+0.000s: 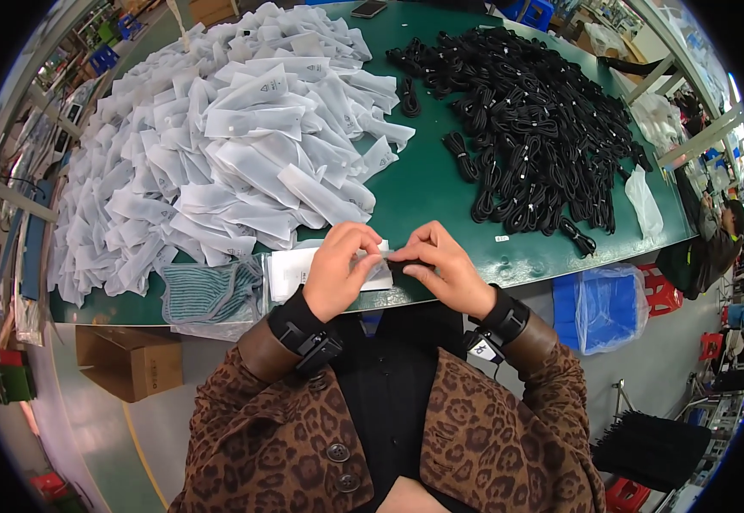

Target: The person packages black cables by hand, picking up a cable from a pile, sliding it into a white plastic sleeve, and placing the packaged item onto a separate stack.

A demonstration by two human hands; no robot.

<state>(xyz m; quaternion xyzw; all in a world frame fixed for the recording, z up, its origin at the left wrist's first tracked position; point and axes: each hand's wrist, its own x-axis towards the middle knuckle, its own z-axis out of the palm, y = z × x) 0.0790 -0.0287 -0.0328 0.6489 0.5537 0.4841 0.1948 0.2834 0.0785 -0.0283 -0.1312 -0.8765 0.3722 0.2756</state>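
At the table's near edge my left hand [342, 267] is closed, thumb and fingers pinching the edge of a frosted white plastic bag [379, 278]. Close beside it, my right hand [447, 269] is closed round a small black cable bundle [408, 264], its fingertips meeting the bag's edge. Most of the bundle is hidden by the fingers. Under my left hand lies a stack of flat white bags [285, 272]. A big heap of filled frosted bags [244, 128] covers the left of the table, and a heap of coiled black cables [530, 128] covers the right.
A striped green-grey cloth [205, 291] lies by the near edge of the green table [423, 171]. Below stand a cardboard box [132, 363] on the left and a blue bin with a clear liner [599, 309] on the right. A phone [369, 8] rests at the far edge.
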